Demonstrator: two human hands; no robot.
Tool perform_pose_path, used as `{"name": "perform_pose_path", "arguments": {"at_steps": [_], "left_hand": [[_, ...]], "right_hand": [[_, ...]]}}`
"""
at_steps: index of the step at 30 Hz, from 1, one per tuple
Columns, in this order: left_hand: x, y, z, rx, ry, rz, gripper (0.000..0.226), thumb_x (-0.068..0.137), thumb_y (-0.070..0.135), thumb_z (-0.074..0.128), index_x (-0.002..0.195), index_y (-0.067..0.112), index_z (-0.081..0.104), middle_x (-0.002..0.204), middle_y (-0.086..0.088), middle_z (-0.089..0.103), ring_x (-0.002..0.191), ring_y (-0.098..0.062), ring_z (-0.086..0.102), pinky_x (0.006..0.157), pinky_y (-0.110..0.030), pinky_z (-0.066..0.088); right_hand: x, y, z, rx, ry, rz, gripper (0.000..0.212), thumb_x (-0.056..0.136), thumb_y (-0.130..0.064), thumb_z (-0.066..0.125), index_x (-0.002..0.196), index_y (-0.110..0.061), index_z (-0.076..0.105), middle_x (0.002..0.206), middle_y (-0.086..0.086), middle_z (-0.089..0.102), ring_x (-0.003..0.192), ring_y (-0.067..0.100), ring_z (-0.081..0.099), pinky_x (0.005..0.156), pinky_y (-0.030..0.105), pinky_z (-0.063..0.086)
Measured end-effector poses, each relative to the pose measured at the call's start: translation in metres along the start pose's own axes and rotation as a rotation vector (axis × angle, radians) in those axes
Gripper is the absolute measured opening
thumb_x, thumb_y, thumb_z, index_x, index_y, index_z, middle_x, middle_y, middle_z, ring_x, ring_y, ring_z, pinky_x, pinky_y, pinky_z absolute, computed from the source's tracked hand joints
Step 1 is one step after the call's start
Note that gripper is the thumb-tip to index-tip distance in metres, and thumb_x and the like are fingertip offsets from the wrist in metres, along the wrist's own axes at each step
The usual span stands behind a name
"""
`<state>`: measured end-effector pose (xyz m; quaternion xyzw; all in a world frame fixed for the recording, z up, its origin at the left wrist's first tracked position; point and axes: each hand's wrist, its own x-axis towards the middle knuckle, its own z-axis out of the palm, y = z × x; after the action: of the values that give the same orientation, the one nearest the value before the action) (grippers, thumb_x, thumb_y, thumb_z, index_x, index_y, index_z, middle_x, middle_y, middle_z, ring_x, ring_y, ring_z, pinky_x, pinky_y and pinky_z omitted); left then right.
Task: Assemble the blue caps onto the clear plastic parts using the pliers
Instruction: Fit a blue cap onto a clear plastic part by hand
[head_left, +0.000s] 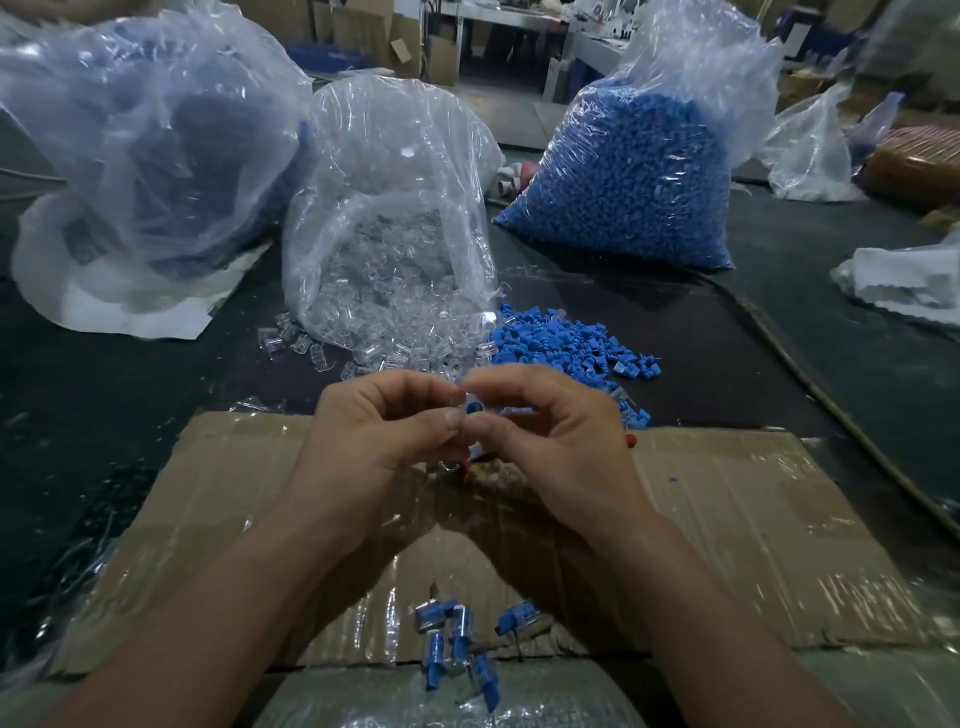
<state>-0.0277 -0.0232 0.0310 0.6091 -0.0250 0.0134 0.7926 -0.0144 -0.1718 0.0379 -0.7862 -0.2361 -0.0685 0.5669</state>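
Two hands joined small pieces above the cardboard.

The left hand (374, 431) pinched a clear part (457, 399) in curled fingertips, and the right hand (550, 431) pinched a blue cap (472, 408) against it, over the cardboard sheet (753, 519). A heap of caps (561, 338) and a bag of clear parts (395, 234) lay just beyond. Finished pieces (452, 634) sat between the forearms.

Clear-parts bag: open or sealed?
Open: the bag gapes at its mouth, and clear parts spill onto the table.
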Motion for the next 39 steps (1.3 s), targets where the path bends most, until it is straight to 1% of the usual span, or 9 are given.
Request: {"name": "perform_pose_path", "arguments": {"at_steps": [3,7,11,14,20,25,31,36,39], "left_hand": [[0.0,0.001,-0.002,-0.068,-0.012,-0.057,0.012,0.054,0.007,0.066,0.061,0.015,0.073,0.059,-0.005,0.067,0.054,-0.015,0.066,0.05,-0.02,0.052],[0.0,0.002,-0.002,-0.105,-0.007,-0.115,0.011,0.055,0.006,0.066,0.059,0.013,0.073,0.058,-0.006,0.066,0.051,-0.015,0.064,0.046,-0.019,0.051],[0.0,0.005,-0.002,-0.116,-0.027,-0.149,0.011,0.055,0.005,0.065,0.061,0.01,0.073,0.059,-0.01,0.067,0.051,-0.016,0.065,0.044,-0.02,0.05],[0.002,0.004,-0.002,-0.113,-0.022,-0.163,0.011,0.053,0.007,0.066,0.06,0.011,0.073,0.059,-0.011,0.067,0.052,-0.017,0.066,0.044,-0.02,0.051],[0.003,0.002,-0.003,-0.112,-0.006,-0.161,0.012,0.05,0.008,0.067,0.059,0.011,0.074,0.058,-0.011,0.067,0.051,-0.017,0.065,0.044,-0.02,0.051],[0.003,0.002,-0.003,-0.112,-0.016,-0.165,0.012,0.051,0.006,0.067,0.059,0.011,0.073,0.059,-0.012,0.067,0.052,-0.018,0.066,0.045,-0.02,0.051],[0.002,0.002,-0.003,-0.149,-0.06,-0.182,0.011,0.053,0.003,0.066,0.06,0.01,0.072,0.062,-0.013,0.067,0.053,-0.019,0.066,0.047,-0.021,0.053],[0.001,0.001,-0.002,-0.062,-0.057,-0.167,0.016,0.046,0.013,0.073,0.061,0.013,0.071,0.064,-0.013,0.068,0.054,-0.02,0.066,0.046,-0.022,0.051],[0.002,0.0,-0.002,-0.05,-0.051,-0.155,0.016,0.044,0.015,0.073,0.06,0.015,0.072,0.061,-0.012,0.068,0.053,-0.02,0.066,0.045,-0.021,0.05]], "right_hand": [[-0.001,0.002,0.001,0.05,-0.001,-0.044,0.028,0.073,-0.006,0.071,0.095,-0.023,0.067,0.089,-0.011,0.067,0.084,0.004,0.065,0.077,0.02,0.053],[-0.001,0.006,-0.001,0.057,-0.015,-0.047,0.032,0.07,-0.008,0.073,0.098,-0.022,0.067,0.088,-0.011,0.068,0.083,0.008,0.067,0.077,0.029,0.055],[-0.001,0.01,-0.002,0.004,0.018,-0.095,0.034,0.071,-0.008,0.073,0.102,-0.02,0.065,0.083,-0.017,0.067,0.077,0.005,0.067,0.072,0.022,0.055],[0.0,0.011,-0.003,-0.022,0.035,-0.112,0.035,0.071,-0.009,0.072,0.104,-0.02,0.064,0.079,-0.021,0.065,0.074,0.003,0.067,0.069,0.021,0.055],[0.001,0.013,-0.003,-0.053,0.027,-0.161,0.037,0.071,-0.012,0.07,0.107,-0.016,0.061,0.089,-0.021,0.064,0.079,0.0,0.065,0.07,0.022,0.056],[0.001,0.013,-0.004,-0.081,0.038,-0.202,0.036,0.071,-0.011,0.069,0.106,-0.015,0.061,0.09,-0.011,0.065,0.082,0.001,0.065,0.071,0.022,0.056],[0.001,0.013,-0.005,-0.18,0.049,-0.288,0.038,0.071,-0.006,0.07,0.107,-0.013,0.06,0.093,-0.009,0.063,0.089,0.0,0.062,0.077,0.013,0.051],[0.001,0.013,-0.005,-0.225,0.039,-0.319,0.027,0.072,-0.006,0.069,0.099,-0.004,0.069,0.092,-0.008,0.063,0.089,0.005,0.063,0.079,0.014,0.051],[0.001,0.013,-0.004,-0.221,0.034,-0.34,0.026,0.071,-0.003,0.07,0.097,-0.001,0.069,0.092,-0.004,0.065,0.088,0.009,0.064,0.079,0.016,0.052]]}}
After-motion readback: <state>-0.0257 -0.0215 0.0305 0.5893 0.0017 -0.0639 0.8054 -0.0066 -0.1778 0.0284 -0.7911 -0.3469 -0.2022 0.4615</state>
